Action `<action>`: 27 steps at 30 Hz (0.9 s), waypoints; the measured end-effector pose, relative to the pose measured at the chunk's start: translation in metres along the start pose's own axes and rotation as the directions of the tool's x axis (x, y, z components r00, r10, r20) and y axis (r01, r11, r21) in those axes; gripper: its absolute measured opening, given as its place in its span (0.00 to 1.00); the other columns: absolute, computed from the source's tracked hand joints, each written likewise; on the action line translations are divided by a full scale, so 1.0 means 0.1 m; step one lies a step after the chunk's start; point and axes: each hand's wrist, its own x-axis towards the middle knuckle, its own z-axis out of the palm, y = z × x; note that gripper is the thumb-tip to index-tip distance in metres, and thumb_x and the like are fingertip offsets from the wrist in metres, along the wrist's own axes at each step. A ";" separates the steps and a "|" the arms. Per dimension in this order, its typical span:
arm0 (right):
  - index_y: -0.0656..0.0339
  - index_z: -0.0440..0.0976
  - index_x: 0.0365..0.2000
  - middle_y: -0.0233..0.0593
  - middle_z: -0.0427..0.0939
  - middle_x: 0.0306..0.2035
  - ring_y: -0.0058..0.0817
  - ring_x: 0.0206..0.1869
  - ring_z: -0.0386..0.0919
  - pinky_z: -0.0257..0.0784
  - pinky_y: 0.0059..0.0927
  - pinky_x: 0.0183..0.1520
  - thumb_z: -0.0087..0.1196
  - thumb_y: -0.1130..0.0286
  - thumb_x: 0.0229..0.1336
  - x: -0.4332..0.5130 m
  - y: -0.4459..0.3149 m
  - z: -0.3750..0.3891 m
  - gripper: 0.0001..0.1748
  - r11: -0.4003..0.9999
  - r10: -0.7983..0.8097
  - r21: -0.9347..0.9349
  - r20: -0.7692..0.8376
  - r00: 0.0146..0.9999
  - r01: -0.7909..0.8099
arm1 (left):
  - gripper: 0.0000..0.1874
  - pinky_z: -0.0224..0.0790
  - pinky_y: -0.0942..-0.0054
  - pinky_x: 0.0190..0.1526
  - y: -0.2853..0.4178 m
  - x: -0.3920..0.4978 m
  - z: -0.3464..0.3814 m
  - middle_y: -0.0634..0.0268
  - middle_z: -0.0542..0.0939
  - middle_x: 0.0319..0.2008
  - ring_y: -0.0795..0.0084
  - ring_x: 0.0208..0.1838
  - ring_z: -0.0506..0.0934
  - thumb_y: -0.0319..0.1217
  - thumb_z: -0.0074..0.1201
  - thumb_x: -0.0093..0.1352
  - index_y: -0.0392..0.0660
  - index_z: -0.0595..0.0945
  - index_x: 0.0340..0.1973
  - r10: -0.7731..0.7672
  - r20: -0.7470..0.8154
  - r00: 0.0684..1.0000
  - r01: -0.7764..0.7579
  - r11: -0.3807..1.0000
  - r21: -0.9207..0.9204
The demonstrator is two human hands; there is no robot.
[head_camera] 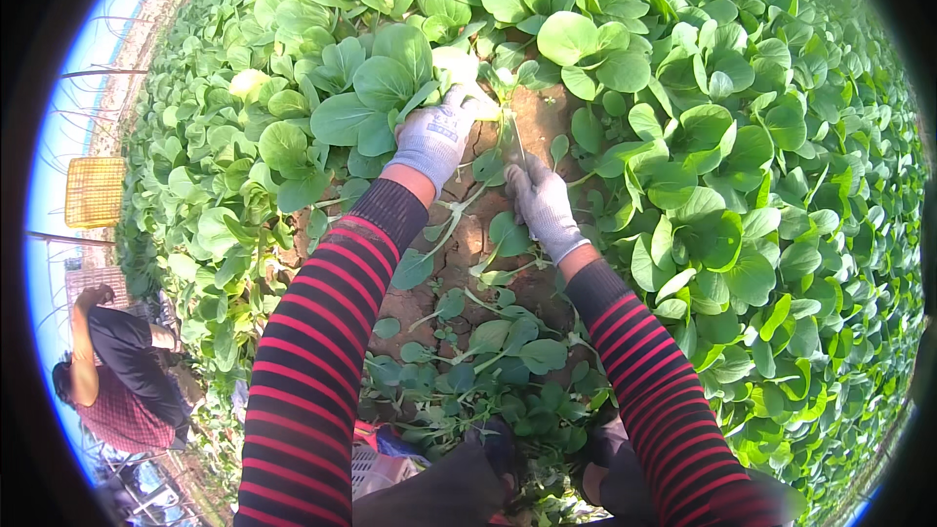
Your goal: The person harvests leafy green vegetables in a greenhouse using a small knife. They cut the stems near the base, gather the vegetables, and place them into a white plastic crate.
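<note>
Both my hands wear light grey knit gloves, near the top centre of the head view. My left hand (441,133) is closed around the base of a leafy green plant (388,84), whose broad leaves spread out to the left of the glove. To its right, my right hand (540,197) grips a knife, its narrow blade (518,133) pointing up beside the pale stem end of the plant. The handle is hidden in the glove. Cut or loose leaves (505,337) lie on the brown soil (468,234) below my hands.
Dense leafy greens (703,234) stand on both sides and ahead. Between my legs and left arm is a white plastic crate (373,470). At the far left a person (124,380) crouches near a pink crate, with a yellow crate (95,192) farther up.
</note>
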 end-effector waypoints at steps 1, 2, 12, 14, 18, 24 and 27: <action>0.65 0.75 0.56 0.34 0.79 0.27 0.20 0.18 0.73 0.72 0.28 0.22 0.54 0.64 0.73 -0.02 -0.02 0.03 0.18 0.996 0.053 0.069 0.018 0.998 -0.054 | 0.18 0.82 0.56 0.45 -0.06 -0.03 0.09 0.61 0.79 0.61 0.56 0.42 0.87 0.32 0.52 0.71 0.51 0.80 0.57 -0.027 0.031 0.999 0.027 0.999 0.019; 0.65 0.75 0.55 0.33 0.78 0.27 0.19 0.18 0.72 0.72 0.27 0.22 0.53 0.64 0.74 -0.05 -0.03 0.02 0.17 0.986 0.108 0.127 0.032 0.994 -0.111 | 0.17 0.81 0.55 0.45 -0.02 -0.04 0.11 0.61 0.80 0.59 0.56 0.41 0.87 0.32 0.53 0.71 0.52 0.81 0.56 -0.051 0.060 0.997 0.050 0.998 0.028; 0.66 0.74 0.57 0.34 0.77 0.28 0.19 0.19 0.72 0.70 0.25 0.21 0.54 0.60 0.75 0.12 -0.13 -0.21 0.21 0.971 0.161 0.145 0.193 0.968 -0.190 | 0.15 0.79 0.31 0.42 0.11 -0.16 0.19 0.58 0.85 0.48 0.53 0.47 0.86 0.34 0.53 0.72 0.54 0.83 0.53 -0.146 0.146 0.978 0.146 0.989 0.016; 0.65 0.75 0.53 0.32 0.76 0.27 0.18 0.19 0.71 0.70 0.25 0.21 0.51 0.62 0.76 0.06 -0.17 -0.21 0.17 0.972 0.168 0.134 0.173 0.971 -0.192 | 0.14 0.77 0.27 0.41 0.08 -0.19 0.21 0.58 0.85 0.48 0.53 0.47 0.86 0.35 0.52 0.72 0.55 0.84 0.52 -0.146 0.106 0.984 0.147 0.989 -0.007; 0.65 0.74 0.54 0.32 0.76 0.27 0.19 0.18 0.71 0.69 0.26 0.20 0.52 0.61 0.76 0.04 -0.19 -0.22 0.18 0.972 0.170 0.130 0.178 0.969 -0.195 | 0.14 0.77 0.30 0.37 0.07 -0.24 0.22 0.60 0.85 0.46 0.55 0.44 0.86 0.35 0.52 0.73 0.56 0.85 0.52 -0.138 0.085 0.987 0.137 0.990 0.011; 0.63 0.75 0.51 0.32 0.76 0.26 0.20 0.18 0.70 0.70 0.27 0.21 0.52 0.62 0.76 0.17 -0.22 -0.24 0.15 0.957 0.248 0.103 0.196 0.949 -0.272 | 0.14 0.75 0.35 0.32 0.14 -0.23 0.23 0.64 0.85 0.46 0.58 0.41 0.87 0.35 0.51 0.74 0.59 0.84 0.53 -0.162 0.120 0.979 0.153 0.985 0.077; 0.63 0.76 0.51 0.32 0.76 0.26 0.19 0.17 0.69 0.70 0.27 0.21 0.51 0.62 0.76 0.10 -0.22 -0.26 0.15 0.960 0.231 0.117 0.174 0.957 -0.253 | 0.14 0.75 0.35 0.31 0.12 -0.26 0.25 0.64 0.85 0.45 0.58 0.40 0.87 0.36 0.51 0.73 0.59 0.85 0.52 -0.162 0.101 0.982 0.157 0.986 0.056</action>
